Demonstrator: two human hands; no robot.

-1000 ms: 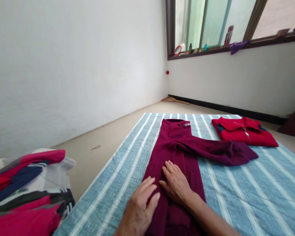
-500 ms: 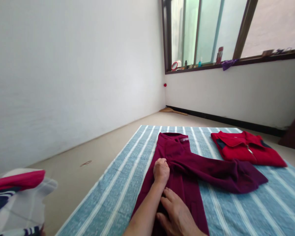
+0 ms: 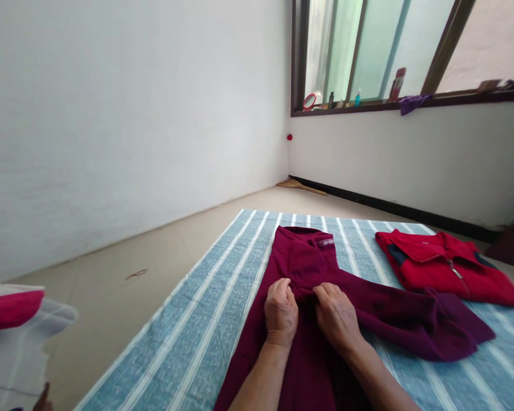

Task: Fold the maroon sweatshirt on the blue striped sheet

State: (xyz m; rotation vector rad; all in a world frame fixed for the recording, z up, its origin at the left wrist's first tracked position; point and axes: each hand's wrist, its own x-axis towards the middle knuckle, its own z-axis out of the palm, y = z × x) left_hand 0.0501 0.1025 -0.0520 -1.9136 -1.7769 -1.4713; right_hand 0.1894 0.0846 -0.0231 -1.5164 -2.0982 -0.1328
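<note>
A maroon jacket (image 3: 308,260) lies on the striped cloth, its body running toward me and one sleeve stretched out to the right. Near its collar a light label shows on the fabric. My left hand (image 3: 281,311) is closed on the jacket just below the upper fold. Beside it, a short gap to the right, my right hand (image 3: 336,314) pinches the jacket where the sleeve begins. The fingertips of both hands are partly hidden. A folded red jacket (image 3: 443,265) with a zip lies apart, farther right.
Blue-and-white striped cloth (image 3: 188,331) covers the surface under the garments. At the left edge are a whitish sheer bag (image 3: 21,354) and pink fabric (image 3: 11,311). A broom (image 3: 302,185) lies in the floor's far corner. Small bottles line the windowsill (image 3: 342,108).
My right hand has moved forward from behind my left wrist and now grips the jacket at the sleeve. My left hand keeps its hold. The view has shifted slightly.
</note>
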